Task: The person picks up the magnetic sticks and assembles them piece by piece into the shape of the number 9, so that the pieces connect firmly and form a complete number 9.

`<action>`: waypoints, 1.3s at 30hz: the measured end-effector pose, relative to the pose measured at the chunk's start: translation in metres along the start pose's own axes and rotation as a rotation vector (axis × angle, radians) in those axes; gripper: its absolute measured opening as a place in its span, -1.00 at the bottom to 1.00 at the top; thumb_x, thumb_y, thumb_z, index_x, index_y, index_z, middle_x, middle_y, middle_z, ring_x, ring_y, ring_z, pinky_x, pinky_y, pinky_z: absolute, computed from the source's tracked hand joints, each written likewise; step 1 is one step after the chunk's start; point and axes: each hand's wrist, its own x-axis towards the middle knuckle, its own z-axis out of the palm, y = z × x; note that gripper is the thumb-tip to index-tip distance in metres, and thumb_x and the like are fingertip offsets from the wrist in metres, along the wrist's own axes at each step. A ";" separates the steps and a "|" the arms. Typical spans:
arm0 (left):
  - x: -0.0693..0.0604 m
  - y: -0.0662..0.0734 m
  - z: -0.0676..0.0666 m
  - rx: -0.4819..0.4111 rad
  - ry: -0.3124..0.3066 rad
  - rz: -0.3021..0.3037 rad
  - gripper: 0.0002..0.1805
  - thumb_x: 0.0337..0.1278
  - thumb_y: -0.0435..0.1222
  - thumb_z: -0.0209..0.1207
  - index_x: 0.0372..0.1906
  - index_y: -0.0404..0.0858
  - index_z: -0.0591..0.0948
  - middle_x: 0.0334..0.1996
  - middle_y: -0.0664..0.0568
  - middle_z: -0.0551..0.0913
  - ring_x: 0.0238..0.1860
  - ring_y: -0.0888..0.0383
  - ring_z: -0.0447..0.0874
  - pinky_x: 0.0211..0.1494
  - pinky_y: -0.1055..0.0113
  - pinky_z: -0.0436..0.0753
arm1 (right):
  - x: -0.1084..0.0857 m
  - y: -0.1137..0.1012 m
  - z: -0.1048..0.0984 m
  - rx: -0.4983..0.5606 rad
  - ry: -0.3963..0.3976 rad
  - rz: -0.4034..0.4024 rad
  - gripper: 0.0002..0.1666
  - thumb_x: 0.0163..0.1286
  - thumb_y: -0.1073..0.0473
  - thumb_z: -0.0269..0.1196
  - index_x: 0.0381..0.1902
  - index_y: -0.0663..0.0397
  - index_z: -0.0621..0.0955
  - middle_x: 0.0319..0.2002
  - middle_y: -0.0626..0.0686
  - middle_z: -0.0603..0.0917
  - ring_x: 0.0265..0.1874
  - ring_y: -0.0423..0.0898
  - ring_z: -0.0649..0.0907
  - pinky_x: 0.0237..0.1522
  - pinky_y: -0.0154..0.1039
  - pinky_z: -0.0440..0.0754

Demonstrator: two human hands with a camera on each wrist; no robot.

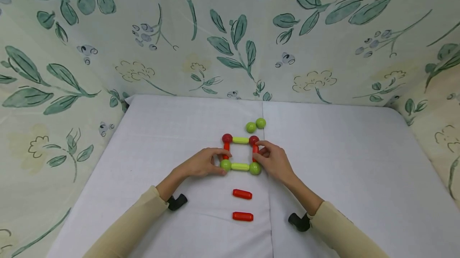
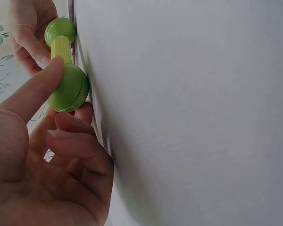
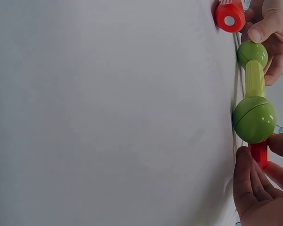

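Observation:
A square of four rods and four balls lies flat on the white cloth. Its far corners are red balls (image 1: 227, 138), its near corners green balls (image 1: 254, 168) (image 2: 70, 89) (image 3: 254, 119). Yellow-green rods (image 1: 240, 167) form the far and near sides, red rods (image 1: 226, 151) the left and right. The left hand (image 1: 205, 163) holds the near-left corner, thumb on the green ball, fingers at the left red rod. On the other side, the right hand (image 1: 276, 161) pinches the right red rod (image 3: 258, 154) beside the near-right green ball.
Two loose green balls (image 1: 251, 127) (image 1: 260, 123) lie beyond the square. Two loose red rods (image 1: 242, 194) (image 1: 242, 216) lie on its near side, between the forearms. A floral cloth (image 1: 237, 50) hangs behind the table.

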 end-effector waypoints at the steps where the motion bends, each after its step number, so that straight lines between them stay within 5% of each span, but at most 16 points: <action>1: 0.000 0.000 0.000 0.000 0.000 0.000 -0.48 0.06 -0.28 0.43 0.18 -0.16 0.59 -0.15 0.14 0.54 -0.13 0.14 0.46 -0.17 0.30 0.50 | 0.000 0.000 0.000 -0.003 -0.003 -0.001 -0.56 0.30 0.24 0.34 0.13 0.19 0.60 -0.34 0.04 0.67 -0.43 -0.10 0.62 -0.41 -0.27 0.53; 39: -0.002 0.000 0.000 -0.008 -0.001 -0.001 -0.49 0.07 -0.30 0.42 0.18 -0.16 0.59 -0.17 0.12 0.52 -0.15 0.12 0.46 -0.21 0.31 0.50 | -0.003 0.000 0.005 -0.011 0.004 -0.037 -0.66 0.31 0.23 0.35 0.04 0.15 0.63 -0.33 0.04 0.69 -0.43 -0.11 0.63 -0.38 -0.23 0.59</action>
